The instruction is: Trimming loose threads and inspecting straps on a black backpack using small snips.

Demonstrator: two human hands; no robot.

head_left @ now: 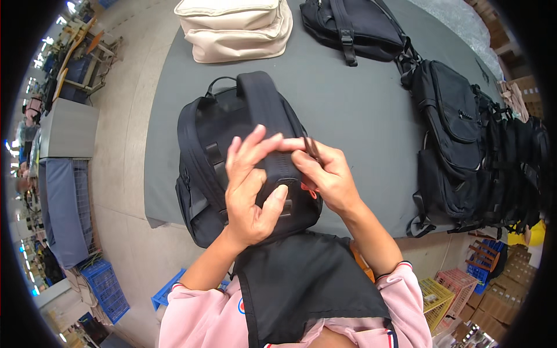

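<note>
A black backpack lies on the grey table in front of me with its padded shoulder strap facing up. Over that strap my left hand is open, its fingers spread and the thumb apart. One left fingertip reaches close to my right hand; whether they touch, I cannot tell. The right hand is closed around a small dark tool that looks like thread snips, mostly hidden by the fingers. A red-orange loop shows below that hand.
A cream bag and another black backpack lie along the far side of the grey table. Several black backpacks are packed together on the right. Plastic crates stand on the floor at both sides.
</note>
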